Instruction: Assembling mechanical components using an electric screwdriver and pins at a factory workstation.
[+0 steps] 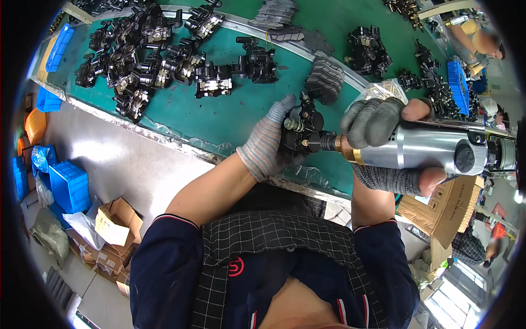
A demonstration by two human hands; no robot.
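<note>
Left hand (267, 143), in a grey knit glove: fingers curled and pressed together around the left side of a black cast metal part (303, 129), thumb hidden behind it. The part sits at frame centre, held just above the near edge of the green work surface (230, 118).

Right hand (383, 143), in a darker grey glove with open fingertips: fingers wrapped tight around the silver barrel of a powered driver (433, 148); bare thumb tip on top, a bare fingertip showing underneath. The driver lies roughly horizontal, centre right of frame. Its brass collar and dark bit point left, and the bit tip meets the right face of the black part.

Just behind the part, upper centre: a stack of grey ribbed pads (324, 78), with a crumpled clear plastic bag (383, 88) beside the right hand.

Upper left of frame: a dense cluster of similar black parts (148, 60) spread on the green surface. More of them lie in the upper right (368, 52).

Lower left: blue plastic crates (69, 186) and open cardboard boxes (115, 222) on the grey floor. Another cardboard box (446, 211) is at right, under the driver.

Far upper right edge: another person (482, 44), partly visible.
</note>
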